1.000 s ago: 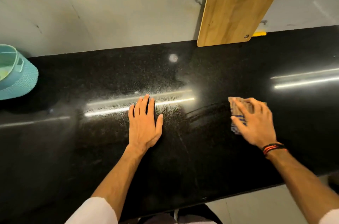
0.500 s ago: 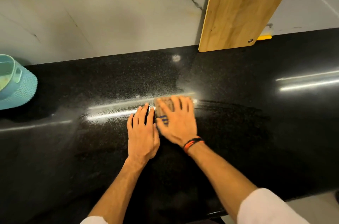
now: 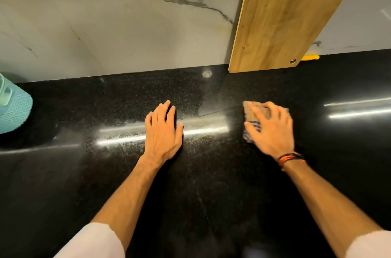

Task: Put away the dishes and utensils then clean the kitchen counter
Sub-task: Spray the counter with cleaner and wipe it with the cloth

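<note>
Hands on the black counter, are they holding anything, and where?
The right hand presses a cloth flat against the counter, fingers spread over its top. The left hand holds nothing; it lies flat on the counter.

head view | looks steeply down, close | black counter (image 3: pixel 211 194) fills frame

Right hand (image 3: pixel 271 131) flat on cloth (image 3: pixel 252 117)

Wooden board (image 3: pixel 287 14) leaning on marble wall (image 3: pixel 118 31); teal basket (image 3: pixel 14 107) far left.
</note>
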Motion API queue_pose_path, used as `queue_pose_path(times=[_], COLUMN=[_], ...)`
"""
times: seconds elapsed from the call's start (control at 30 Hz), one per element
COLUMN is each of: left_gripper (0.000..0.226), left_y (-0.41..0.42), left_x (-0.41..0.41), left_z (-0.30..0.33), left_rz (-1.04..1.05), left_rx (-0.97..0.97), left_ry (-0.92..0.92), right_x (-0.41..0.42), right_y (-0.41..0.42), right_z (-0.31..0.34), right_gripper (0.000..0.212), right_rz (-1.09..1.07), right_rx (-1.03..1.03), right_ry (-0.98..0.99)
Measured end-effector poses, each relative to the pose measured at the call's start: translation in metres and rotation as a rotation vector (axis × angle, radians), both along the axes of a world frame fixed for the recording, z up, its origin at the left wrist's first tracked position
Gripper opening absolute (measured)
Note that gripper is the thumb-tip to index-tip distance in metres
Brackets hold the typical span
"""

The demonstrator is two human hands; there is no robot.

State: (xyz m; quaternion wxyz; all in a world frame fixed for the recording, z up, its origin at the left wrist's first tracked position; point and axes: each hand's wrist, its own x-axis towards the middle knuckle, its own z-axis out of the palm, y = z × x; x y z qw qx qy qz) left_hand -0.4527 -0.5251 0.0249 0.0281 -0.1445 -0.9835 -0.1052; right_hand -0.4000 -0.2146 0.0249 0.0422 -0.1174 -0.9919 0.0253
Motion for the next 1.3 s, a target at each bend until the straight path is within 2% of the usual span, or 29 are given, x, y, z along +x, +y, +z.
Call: queue_pose_path(times=[0.1, 0.23, 0.33, 0.47, 0.57, 0.83, 1.3], left_gripper=[0.068, 0.067, 0.066, 0.064, 0.060, 0.059, 0.061], left_y=[0.001, 0.002, 0.002, 0.001, 0.000, 0.001, 0.003], left_x=[-0.022, -0.024, -0.024, -0.026, -0.027, -0.025, -0.025], left_z=[-0.006, -0.012, -0.013, -0.015, -0.014, -0.012, -0.009], left_rz=[0.038, 0.066, 0.068, 0.071, 0.069, 0.091, 0.093], left_rx=[-0.001, -0.023, -0.014, 0.001, 0.012, -0.012, -0.014], left_ry=[-0.040, -0.006, 0.007, 0.011, 0.009, 0.001, -0.005], right_x=[-0.004, -0.015, -0.039, -0.081, -0.103, -0.177, -0.136], right_y=[0.030, 0.013, -0.037, -0.132, -0.162, -0.119, -0.085], right_z=[-0.002, -0.008, -0.009, -0.005, -0.006, -0.008, -0.007], right_gripper=[0.066, 0.065, 0.063, 0.060, 0.059, 0.060, 0.060], right_rz=[-0.050, -0.073, 0.028, 0.183, 0.274, 0.144, 0.293], right_rx=[0.025, 0.052, 0.054, -0.041, -0.115, -0.055, -0.059], right_ry=[-0.018, 0.032, 0.079, 0.092, 0.102, 0.074, 0.082])
